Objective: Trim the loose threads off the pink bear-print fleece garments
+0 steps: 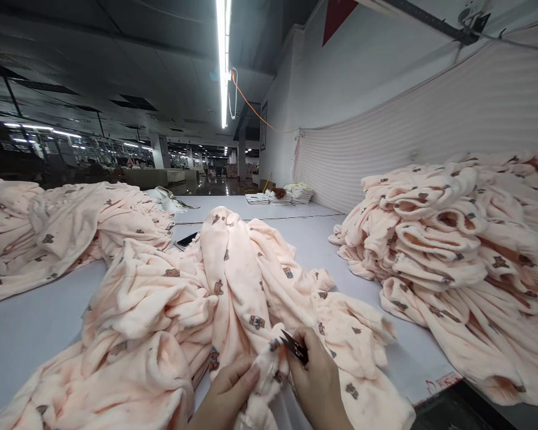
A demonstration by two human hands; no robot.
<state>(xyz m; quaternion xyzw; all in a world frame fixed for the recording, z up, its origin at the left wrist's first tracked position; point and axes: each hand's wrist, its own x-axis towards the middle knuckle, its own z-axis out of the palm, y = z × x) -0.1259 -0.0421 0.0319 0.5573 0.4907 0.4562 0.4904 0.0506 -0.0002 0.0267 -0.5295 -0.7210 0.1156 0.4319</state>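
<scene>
Pale pink plush garment [233, 280] with small brown bear prints lies bunched on the table in front of me. My left hand [231, 391] pinches a gathered part of it near the bottom centre. In my right hand [316, 376] is a pair of small dark thread snips [295, 346], blades pointing up and left over the cloth. The right fingers also meet the edge of the gathered fabric. Their exact grip on the cloth is partly hidden.
A tall pile of similar garments [434, 233] stands at the right, another heap [72, 221] at the left. A dark phone [187, 240] lies behind the garment. Paper stacks [298, 193] sit at the table's far end. A dark opening [466, 409] shows by the front right edge.
</scene>
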